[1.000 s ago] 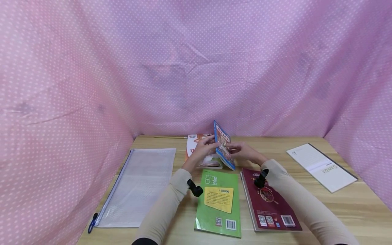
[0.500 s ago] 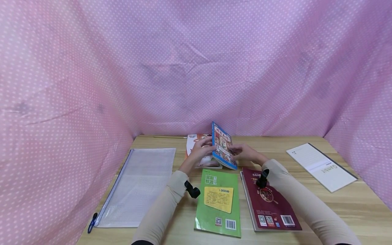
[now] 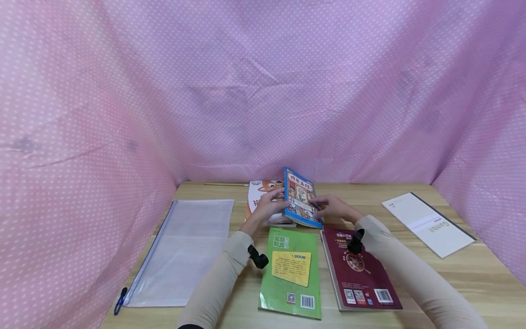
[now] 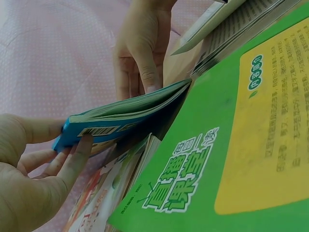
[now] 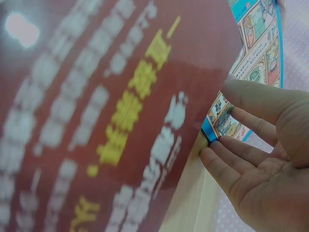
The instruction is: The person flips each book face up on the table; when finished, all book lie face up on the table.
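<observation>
A blue-edged book (image 3: 302, 196) with a picture-filled front cover leans tilted above a white book with an orange cartoon animal (image 3: 255, 188). My left hand (image 3: 268, 206) holds its left edge, thumb and fingers on either side in the left wrist view, where the barcode on its back shows. My right hand (image 3: 334, 208) touches the cover near its right edge; the right wrist view has these fingers (image 5: 244, 152) mostly straight against it. Nearer me lie a green book (image 3: 289, 292) with a yellow panel and a dark red book (image 3: 370, 278).
A mesh zip pouch (image 3: 185, 256) with a dark blue pull loop (image 3: 120, 300) lies flat at the left. On the right is a white notepad (image 3: 429, 224). A thin stick (image 3: 226, 184) lies along the back of the wooden table (image 3: 349, 188), before a pink dotted curtain (image 3: 263, 91).
The blue-edged book has turned its front cover more toward me and its top has come down slightly. Both hands have stayed at it; the other books and the pouch lie as before.
</observation>
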`<state>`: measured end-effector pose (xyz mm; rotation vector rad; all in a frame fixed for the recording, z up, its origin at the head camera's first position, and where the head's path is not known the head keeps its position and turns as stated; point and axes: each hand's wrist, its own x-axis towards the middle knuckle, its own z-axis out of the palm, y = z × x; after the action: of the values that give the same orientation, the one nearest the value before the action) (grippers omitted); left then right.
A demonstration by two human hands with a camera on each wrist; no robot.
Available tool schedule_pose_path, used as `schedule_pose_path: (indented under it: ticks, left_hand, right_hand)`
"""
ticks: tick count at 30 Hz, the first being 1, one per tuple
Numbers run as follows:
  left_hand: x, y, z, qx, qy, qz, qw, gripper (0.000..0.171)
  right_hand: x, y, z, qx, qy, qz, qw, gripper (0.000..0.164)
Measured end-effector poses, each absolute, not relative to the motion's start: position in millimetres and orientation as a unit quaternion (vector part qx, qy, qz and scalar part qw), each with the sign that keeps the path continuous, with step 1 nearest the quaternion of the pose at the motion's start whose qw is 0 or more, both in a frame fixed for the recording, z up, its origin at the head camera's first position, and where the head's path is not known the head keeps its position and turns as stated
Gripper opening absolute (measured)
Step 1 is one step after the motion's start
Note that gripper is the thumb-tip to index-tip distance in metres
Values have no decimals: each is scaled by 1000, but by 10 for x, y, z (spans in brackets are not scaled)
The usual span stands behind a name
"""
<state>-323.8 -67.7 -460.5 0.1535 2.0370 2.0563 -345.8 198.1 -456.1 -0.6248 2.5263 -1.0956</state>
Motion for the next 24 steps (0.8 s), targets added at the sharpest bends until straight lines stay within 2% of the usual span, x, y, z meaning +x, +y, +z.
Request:
schedule_pose_path:
  ticks: [10,24]
  left_hand:
    - [-3256,-599,-4632,89,699,692,155,66]
    - [-3267,-443,-4742,63,708,684,162,73]
  right_hand:
    - [-3420,2160,-4555,-221,887,-374,159,57]
    - [-3409,2335,-4579,-205,902,-353,143,55]
